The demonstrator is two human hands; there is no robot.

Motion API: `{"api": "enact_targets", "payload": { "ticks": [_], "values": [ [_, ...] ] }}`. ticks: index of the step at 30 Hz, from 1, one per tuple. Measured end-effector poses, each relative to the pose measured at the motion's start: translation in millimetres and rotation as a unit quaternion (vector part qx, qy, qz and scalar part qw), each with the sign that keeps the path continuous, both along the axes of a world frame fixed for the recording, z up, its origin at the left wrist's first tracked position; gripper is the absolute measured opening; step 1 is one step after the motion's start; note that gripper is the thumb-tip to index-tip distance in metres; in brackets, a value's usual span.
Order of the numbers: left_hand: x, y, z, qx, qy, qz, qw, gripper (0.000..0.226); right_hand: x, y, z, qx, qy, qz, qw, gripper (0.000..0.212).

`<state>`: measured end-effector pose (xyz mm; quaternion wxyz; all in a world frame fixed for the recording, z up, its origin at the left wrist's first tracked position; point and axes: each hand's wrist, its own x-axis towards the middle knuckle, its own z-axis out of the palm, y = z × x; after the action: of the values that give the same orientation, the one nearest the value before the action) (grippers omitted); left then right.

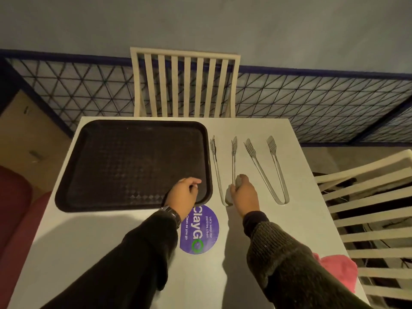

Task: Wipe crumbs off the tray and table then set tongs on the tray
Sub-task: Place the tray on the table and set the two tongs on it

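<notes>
**Right hand closes on the nearer tongs**

Right hand (244,197) fingers (238,181) curl around the tongs (225,170) just right of the tray (93,197). Left hand (184,197) fingers grip the tray's near right corner. Second tongs (267,172) lie farther right; pink cloth (334,270) nearest the person.

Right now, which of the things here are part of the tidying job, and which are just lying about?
Part of the job:
- dark tray, left hand on its near corner
- nearer tongs, right hand gripping them
- second tongs, lying on the table
- pink cloth

Just lying about:
- purple sticker
- chairs
</notes>
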<state>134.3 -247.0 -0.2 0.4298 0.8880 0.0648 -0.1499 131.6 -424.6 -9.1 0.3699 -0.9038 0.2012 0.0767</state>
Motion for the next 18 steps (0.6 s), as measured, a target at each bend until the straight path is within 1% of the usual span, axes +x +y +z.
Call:
{"api": "enact_targets", "payload": {
  "ticks": [2, 4, 6, 7, 9, 11, 14, 16, 18],
  "values": [
    [6, 14, 1, 0.006, -0.017, 0.017, 1.0, 0.03, 2, 0, -4, -0.013, 0.002, 0.028, 1.0, 0.029],
    [12, 39, 2, 0.014, -0.036, 0.05, 0.998, 0.03, 3, 1, -7, -0.011, -0.004, 0.047, 0.999, 0.039],
    [17, 77, 3, 0.036, -0.061, 0.093, 0.993, 0.03, -1, 3, -8, -0.012, -0.014, 0.054, 0.998, 0.043],
    [21, 100, 3, 0.063, -0.074, 0.112, 0.989, 0.03, -4, 4, -8, -0.018, -0.018, 0.056, 0.998, 0.043],
    [27, 146, 1, 0.148, -0.091, 0.14, 0.975, 0.03, -12, 3, -5, -0.034, -0.031, 0.058, 0.997, 0.045],
    [25, 192, -3, 0.228, -0.081, 0.19, 0.951, 0.035, -22, 6, -4, -0.039, -0.05, 0.058, 0.996, 0.047],
    [13, 235, -16, 0.303, -0.035, 0.258, 0.917, 0.049, -39, 9, 1, -0.044, -0.062, 0.064, 0.995, 0.046],
    [3, 254, -30, 0.332, 0.007, 0.274, 0.903, 0.055, -53, 16, 3, -0.041, -0.059, 0.059, 0.996, 0.046],
    [0, 265, -42, 0.328, 0.04, 0.28, 0.901, 0.055, -66, 24, 7, -0.037, -0.059, 0.045, 0.997, 0.046]
  ]
}}
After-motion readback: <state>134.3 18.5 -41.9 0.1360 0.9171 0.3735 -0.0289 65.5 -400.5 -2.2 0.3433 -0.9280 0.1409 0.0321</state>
